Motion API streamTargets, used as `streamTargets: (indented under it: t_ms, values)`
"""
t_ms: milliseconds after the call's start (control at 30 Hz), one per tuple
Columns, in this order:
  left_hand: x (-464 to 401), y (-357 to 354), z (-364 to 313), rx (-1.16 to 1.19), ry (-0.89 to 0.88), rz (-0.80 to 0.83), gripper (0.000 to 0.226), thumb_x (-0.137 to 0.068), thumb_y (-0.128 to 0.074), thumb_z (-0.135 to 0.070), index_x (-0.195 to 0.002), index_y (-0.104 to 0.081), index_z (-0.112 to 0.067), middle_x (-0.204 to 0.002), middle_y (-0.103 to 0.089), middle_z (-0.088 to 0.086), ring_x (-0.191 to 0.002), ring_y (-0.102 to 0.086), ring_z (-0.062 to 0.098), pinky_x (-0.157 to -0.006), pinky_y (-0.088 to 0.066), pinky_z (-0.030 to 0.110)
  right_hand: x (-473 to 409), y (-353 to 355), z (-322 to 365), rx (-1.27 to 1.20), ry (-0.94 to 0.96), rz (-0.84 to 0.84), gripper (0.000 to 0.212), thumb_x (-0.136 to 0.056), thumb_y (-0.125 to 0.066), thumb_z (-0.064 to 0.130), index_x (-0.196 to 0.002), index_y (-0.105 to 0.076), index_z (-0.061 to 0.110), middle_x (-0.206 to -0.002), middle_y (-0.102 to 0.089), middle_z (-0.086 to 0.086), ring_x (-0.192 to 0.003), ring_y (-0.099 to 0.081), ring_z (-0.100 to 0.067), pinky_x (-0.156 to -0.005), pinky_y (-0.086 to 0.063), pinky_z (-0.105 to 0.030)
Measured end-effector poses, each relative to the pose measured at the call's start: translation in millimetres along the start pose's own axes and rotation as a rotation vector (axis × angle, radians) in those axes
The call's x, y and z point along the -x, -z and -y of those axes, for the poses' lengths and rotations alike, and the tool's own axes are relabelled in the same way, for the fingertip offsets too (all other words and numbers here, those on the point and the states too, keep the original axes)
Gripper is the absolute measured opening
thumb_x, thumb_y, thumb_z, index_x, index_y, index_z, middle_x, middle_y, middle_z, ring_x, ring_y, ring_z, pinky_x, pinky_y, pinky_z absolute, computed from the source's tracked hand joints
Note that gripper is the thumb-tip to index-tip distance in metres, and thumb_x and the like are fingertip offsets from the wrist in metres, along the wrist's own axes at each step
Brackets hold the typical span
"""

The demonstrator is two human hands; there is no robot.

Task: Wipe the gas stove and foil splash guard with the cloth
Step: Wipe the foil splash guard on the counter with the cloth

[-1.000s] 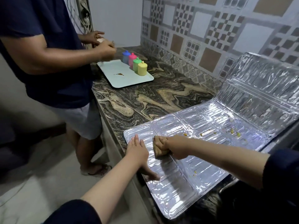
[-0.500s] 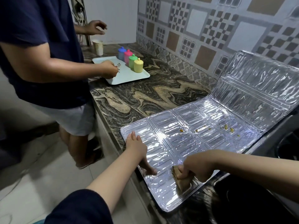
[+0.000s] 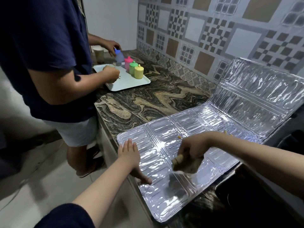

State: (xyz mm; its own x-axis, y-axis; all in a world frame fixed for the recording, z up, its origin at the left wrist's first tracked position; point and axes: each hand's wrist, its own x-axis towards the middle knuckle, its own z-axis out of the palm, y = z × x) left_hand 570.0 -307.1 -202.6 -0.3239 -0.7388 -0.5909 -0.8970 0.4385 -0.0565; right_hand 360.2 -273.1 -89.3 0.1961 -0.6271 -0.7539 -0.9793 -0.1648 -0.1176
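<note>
Two hands on the foil splash guard (image 3: 222, 122)

The left hand (image 3: 130, 153) lay flat, fingers straight; the right hand (image 3: 193, 148) had its fingers clamped on the cloth (image 3: 185, 164). Far left, a tray (image 3: 131, 83) held coloured jars (image 3: 134, 68).

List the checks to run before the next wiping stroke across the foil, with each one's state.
1. Left hand pressing the silver foil splash guard flat: ok.
2. Right hand has a firm grip on the crumpled brown cloth: ok.
3. Cloth touching the foil: cannot tell, blurred.
4. Foil free of yellow crumbs: not ok.
5. Upright foil panel wiped: cannot tell.
</note>
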Motion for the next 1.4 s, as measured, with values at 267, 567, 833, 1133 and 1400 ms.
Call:
streamTargets:
  t_ms: [267,567,833,1133,1400]
  values:
    - [9.0,-11.1,12.5,0.041,0.004,0.013,0.163,-0.043,-0.060,-0.092,-0.145,0.025,0.002,-0.152,0.033,0.022,-0.142,0.027,0.038,-0.114,0.015,0.054,-65.8,35.5,10.9,-0.032,0.111,-0.662,0.060,-0.084,-0.056,0.001,-0.138,-0.049,0.025,-0.122,-0.065,-0.006,-0.096,-0.061,-0.022,-0.069,-0.042,-0.026]
    - [10.2,-8.5,-17.6,0.167,-0.071,-0.111,0.159,-0.049,-0.057,-0.092,-0.143,0.025,0.006,-0.145,0.041,0.025,-0.135,0.038,0.040,-0.112,0.018,0.058,-137.7,-7.5,12.8,0.256,-0.016,-0.441,0.094,-0.081,-0.059,0.009,-0.153,0.003,0.015,-0.161,0.004,-0.010,-0.146,-0.007,-0.042,-0.117,-0.023,-0.046]
    - [-10.6,-8.8,-46.5,0.237,-0.019,-0.054,0.169,-0.039,-0.061,-0.093,-0.140,0.027,0.010,-0.143,0.043,0.027,-0.134,0.038,0.042,-0.110,0.010,0.067,-139.6,-5.7,3.3,0.259,0.033,-0.429,0.097,-0.077,-0.062,0.012,-0.153,-0.002,0.019,-0.162,0.001,-0.007,-0.145,-0.015,-0.037,-0.117,-0.025,-0.042]
    - [-18.1,-11.8,-46.3,0.251,-0.016,-0.005,0.171,-0.036,-0.060,-0.094,-0.136,0.035,0.008,-0.135,0.052,0.025,-0.126,0.047,0.040,-0.107,0.015,0.067,-96.5,-11.2,-14.8,0.153,0.097,-0.257,0.077,-0.081,-0.064,0.017,-0.148,-0.030,0.033,-0.157,-0.027,-0.003,-0.134,-0.042,-0.028,-0.108,-0.032,-0.027]
    - [-15.9,-9.0,-45.9,0.281,-0.026,0.003,0.171,-0.037,-0.064,-0.092,-0.134,0.037,0.006,-0.133,0.054,0.023,-0.125,0.049,0.039,-0.107,0.019,0.065,-51.4,-6.7,-10.2,0.245,0.099,-0.020,0.072,-0.085,-0.050,0.000,-0.147,-0.033,0.032,-0.150,-0.038,-0.005,-0.126,-0.046,-0.027,-0.084,-0.030,-0.017]
